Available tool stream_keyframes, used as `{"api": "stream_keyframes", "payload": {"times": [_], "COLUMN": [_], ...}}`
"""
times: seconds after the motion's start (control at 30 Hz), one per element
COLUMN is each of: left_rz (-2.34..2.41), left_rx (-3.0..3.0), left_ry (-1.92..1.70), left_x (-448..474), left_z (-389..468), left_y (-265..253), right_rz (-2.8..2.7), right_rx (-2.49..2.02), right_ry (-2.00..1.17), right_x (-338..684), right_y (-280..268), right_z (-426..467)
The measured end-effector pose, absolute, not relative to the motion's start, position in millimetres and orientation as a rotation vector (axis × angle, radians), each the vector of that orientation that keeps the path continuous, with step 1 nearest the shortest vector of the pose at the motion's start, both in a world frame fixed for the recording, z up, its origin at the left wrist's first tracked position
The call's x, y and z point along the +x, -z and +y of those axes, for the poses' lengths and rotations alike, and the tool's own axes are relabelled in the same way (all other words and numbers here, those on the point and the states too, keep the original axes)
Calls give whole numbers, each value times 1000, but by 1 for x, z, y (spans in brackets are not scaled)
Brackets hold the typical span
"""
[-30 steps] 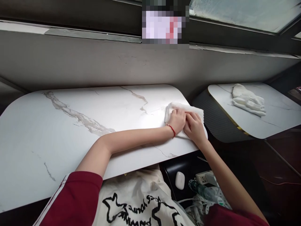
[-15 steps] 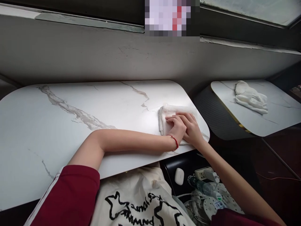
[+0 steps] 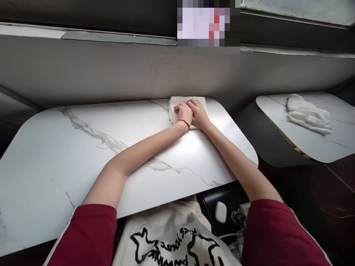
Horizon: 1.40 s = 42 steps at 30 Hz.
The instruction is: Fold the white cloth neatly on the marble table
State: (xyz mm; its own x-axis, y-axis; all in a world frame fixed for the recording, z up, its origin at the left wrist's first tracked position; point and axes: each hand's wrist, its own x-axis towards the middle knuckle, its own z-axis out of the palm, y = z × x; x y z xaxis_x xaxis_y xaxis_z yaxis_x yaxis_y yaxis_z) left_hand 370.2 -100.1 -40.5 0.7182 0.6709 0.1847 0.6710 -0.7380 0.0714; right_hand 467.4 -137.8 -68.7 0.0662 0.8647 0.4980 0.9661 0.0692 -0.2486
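A folded white cloth (image 3: 172, 107) lies at the far edge of a white marble-patterned table (image 3: 133, 125), right of its middle. My left hand (image 3: 184, 112), with a red cord bracelet at the wrist, presses on it with curled fingers. Right against it, my right hand (image 3: 199, 113) also bears down on the cloth, its fingers bent over the fabric and partly overlapping the left hand. Both palms are hidden from view.
A second marbled table (image 3: 280, 118) on the right carries a crumpled white cloth (image 3: 307, 114). A grey wall (image 3: 116, 74) rises behind the tables. Below the near edge are a white earbud case (image 3: 220, 212) and a bottle (image 3: 239, 218), partly covered by my right sleeve.
Both hands have slid the folded cloth away from me and to the left, from the table's right end to its far edge. My arms are stretched further out.
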Motion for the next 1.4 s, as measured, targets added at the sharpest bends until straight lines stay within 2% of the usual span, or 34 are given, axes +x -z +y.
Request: {"api": "stream_keyframes", "payload": {"times": [0.43, 0.73, 0.87, 1.17, 1.27, 1.4], "left_rz": [-1094, -999, -907, -436, -517, -707], "left_rx": [-2913, -2952, -2959, -2732, -2692, -2712], "left_ry": [422, 304, 224, 99, 96, 56], "left_x": [365, 346, 330, 218, 201, 204], "left_z": [-74, -73, -99, -241, -250, -215], "left_y": [45, 32, 27, 29, 34, 32], "right_rz": [-1781, -1737, -1737, -1940, -1999, -2048], "right_rx": [-1891, -1980, -1974, -1821, -1771, -1733], "right_ry": [282, 345, 361, 308, 199, 90], "right_x": [473, 465, 447, 343, 328, 333], "right_y": [73, 75, 74, 60, 58, 56], "right_z": [-112, -111, -143, -314, -315, -264]}}
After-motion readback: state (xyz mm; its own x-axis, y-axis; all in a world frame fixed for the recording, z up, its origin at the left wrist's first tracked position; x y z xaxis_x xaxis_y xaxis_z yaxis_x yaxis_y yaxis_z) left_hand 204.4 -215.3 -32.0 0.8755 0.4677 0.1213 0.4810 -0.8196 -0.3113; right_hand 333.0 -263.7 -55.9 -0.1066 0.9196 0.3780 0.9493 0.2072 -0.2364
